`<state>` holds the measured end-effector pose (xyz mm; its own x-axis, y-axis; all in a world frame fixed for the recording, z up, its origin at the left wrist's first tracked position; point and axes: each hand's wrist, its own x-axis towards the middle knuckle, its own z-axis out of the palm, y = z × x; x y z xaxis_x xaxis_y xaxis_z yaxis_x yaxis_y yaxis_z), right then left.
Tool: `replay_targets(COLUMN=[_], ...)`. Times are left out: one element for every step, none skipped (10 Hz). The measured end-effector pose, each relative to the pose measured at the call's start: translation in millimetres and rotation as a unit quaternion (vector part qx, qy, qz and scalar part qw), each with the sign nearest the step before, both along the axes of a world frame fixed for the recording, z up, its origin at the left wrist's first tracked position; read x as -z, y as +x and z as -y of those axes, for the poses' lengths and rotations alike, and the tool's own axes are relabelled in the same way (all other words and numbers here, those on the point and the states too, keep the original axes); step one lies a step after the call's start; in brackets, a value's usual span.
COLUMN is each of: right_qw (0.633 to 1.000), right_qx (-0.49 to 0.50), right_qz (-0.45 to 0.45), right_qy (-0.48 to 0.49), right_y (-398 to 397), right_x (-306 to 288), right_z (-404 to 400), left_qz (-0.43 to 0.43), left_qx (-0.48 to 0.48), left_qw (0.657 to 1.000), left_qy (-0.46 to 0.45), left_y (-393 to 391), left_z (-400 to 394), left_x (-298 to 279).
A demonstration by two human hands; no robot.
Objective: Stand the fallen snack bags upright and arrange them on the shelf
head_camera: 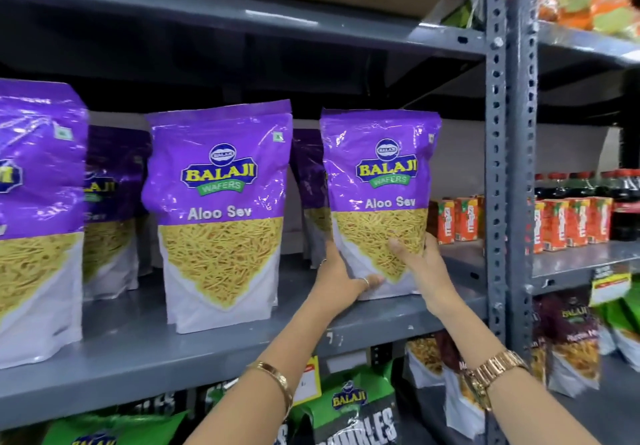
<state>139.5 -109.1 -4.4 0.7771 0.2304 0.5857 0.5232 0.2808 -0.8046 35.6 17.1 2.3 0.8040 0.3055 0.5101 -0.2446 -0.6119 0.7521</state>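
Right now both hands are on the rightmost bag (379,202): the left hand (341,280) cups its lower left corner, fingers wrapped across the white base, and the right hand (420,264) presses its lower right side with the thumb on the front. Both are closed around that bag, which stands upright near the front edge of the shelf (207,354), close to the post (507,167), its base looking just about down on the steel.

To finish this well, I'd say she should settle the gusset flat, square the face to the aisle, and line its front with the middle bag (218,216) before letting go slowly; these pouches look top-heavy and could tip forward if released while leaning.

Counting purple bags: three in the front row, counting the one cut off at the left (38,223), and at least two more behind, partly hidden in the gaps, so five that I can make out. None lies flat in view. Two hands, one bangle, one watch, and a ring on the left.
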Motion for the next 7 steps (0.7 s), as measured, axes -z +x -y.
replay_targets(right_qw=[0.999, 0.996, 0.995, 0.995, 0.997, 0.998, 0.992], right_qx=[-0.049, -0.083, -0.091, -0.089, -0.064, -0.009, 0.079], right_qz=[0.000, 0.000, 0.005, 0.019, 0.017, 0.021, 0.066], right_qy=[-0.017, -0.038, -0.035, -0.041, -0.042, -0.065, -0.071], right_y=[5, 8, 7, 1, -2, -6, -21], right_x=[-1, -3, -5, -6, -5, -2, -1], right_z=[-1, -1, 0, 1, 1, 0, 0], left_qz=[-0.035, -0.049, -0.058, -0.068, -0.078, -0.022, 0.084], left_qx=[-0.033, -0.048, -0.052, -0.046, -0.048, -0.058, -0.088], left_qw=[0.999, 0.998, 0.997, 0.997, 0.996, 0.998, 0.992], left_qy=[-0.010, -0.009, -0.002, 0.002, 0.010, 0.001, 0.011], left_y=[6, 5, 6, 6, 3, 0, -13], left_z=[-3, -3, -3, -3, -2, -3, 0], left_x=[1, 2, 2, 3, 3, 5, 1])
